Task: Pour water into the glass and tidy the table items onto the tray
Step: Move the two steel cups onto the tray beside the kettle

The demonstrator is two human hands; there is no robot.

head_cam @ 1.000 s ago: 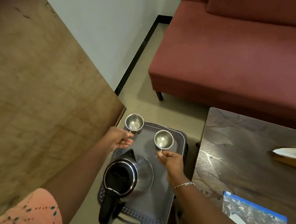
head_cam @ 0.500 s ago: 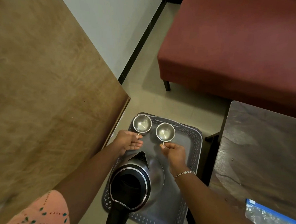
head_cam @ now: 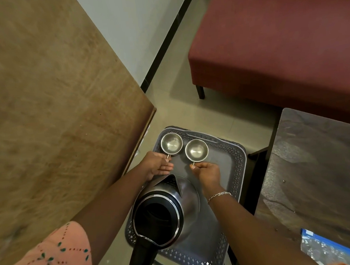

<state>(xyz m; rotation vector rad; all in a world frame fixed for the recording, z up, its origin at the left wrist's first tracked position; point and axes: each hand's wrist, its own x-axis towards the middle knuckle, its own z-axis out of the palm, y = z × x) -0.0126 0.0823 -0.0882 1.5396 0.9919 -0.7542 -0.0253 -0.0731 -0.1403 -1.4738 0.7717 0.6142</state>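
Left hand [head_cam: 156, 165] pinches the thin handle of the left steel cup [head_cam: 171, 143], fingers closed on it; cup sits just beyond the fingertips at the far left corner of the grey tray [head_cam: 231, 159]. Right hand [head_cam: 207, 172] likewise closed on the handle of the right steel cup [head_cam: 196, 150], cup directly ahead of the thumb. Both cups upright, near each other but apart, resting on the tray floor as far as can be told. Both look empty; any water inside is hard to make out. Kettle [head_cam: 166, 211] stands on the tray's near half between the forearms, lid open, handle cut off at the bottom edge. It hides the tray's near left part. Wooden table [head_cam: 56, 98] edge close on the left, dark table [head_cam: 314, 175] on the right, bare tray floor right of the right hand. Red sofa [head_cam: 277, 46] well beyond.
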